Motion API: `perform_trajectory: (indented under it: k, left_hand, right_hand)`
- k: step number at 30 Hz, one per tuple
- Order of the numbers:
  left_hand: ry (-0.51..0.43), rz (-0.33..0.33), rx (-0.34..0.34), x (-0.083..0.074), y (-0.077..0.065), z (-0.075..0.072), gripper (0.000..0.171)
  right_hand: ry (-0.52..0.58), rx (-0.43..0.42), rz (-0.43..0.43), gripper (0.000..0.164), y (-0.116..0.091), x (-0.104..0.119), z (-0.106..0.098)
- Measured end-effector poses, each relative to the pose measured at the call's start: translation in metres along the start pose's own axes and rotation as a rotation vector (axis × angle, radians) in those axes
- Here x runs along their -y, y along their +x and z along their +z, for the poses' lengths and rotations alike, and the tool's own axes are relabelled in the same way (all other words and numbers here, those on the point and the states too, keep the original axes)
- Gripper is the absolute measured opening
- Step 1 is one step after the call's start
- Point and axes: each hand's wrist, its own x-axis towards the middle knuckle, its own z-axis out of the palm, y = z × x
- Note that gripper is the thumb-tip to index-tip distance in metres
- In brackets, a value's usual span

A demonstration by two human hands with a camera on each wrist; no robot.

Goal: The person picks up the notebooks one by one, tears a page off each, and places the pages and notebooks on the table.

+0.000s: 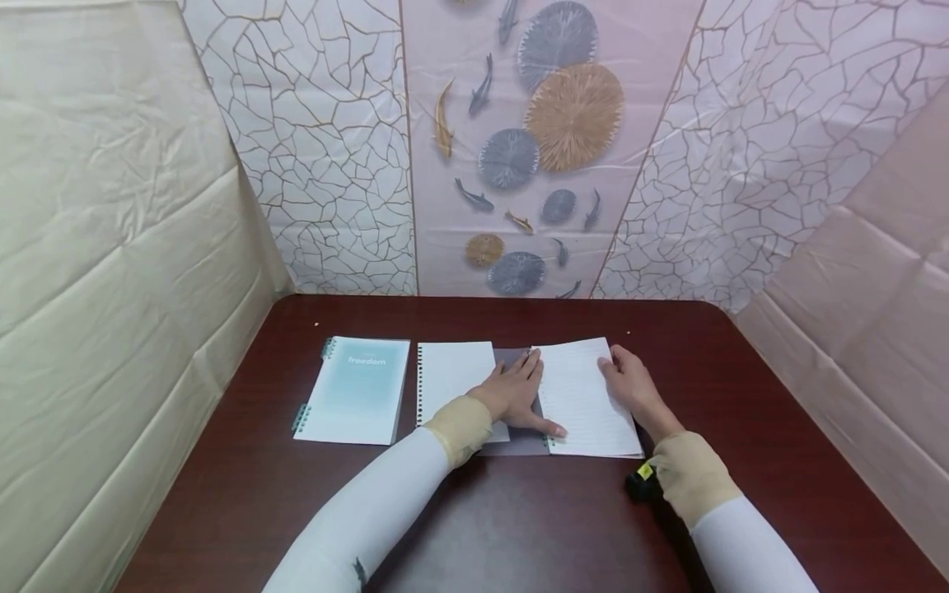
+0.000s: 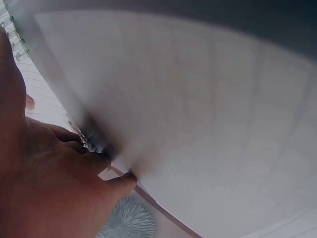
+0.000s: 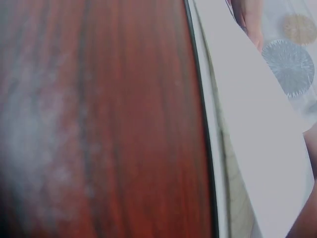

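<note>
A ring notebook lies open, its grey cover (image 1: pixel 519 447) showing between two parts. My left hand (image 1: pixel 515 394) rests across the cover with fingers spread, fingertips near the binding and thumb on the lined pages (image 1: pixel 582 403). At the right edge of those pages my right hand (image 1: pixel 630 380) pinches the paper, thumb on top. In the right wrist view a sheet (image 3: pixel 257 129) stands lifted from the rest. Punched sheets (image 1: pixel 454 371) lie left of the binding, partly under my left forearm. The left wrist view shows small green rings (image 2: pixel 19 47) beside my hand.
To the left lies a second notebook (image 1: pixel 356 403) with a teal "freedom" cover and teal rings (image 1: pixel 301 417). A black object with a yellow label (image 1: pixel 641 483) is by my right wrist. Fabric panels (image 1: pixel 133 272) surround the dark red table (image 1: pixel 519 527).
</note>
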Motion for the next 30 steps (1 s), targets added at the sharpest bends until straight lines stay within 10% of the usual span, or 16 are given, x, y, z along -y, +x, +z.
perform_trajectory:
  k: [30]
  left_hand:
    - [-0.012,0.006,0.016,-0.0014,-0.0007,-0.0013,0.129]
  right_hand:
    - [-0.039,-0.004,-0.088,0.02,-0.0042,-0.0027,0.0004]
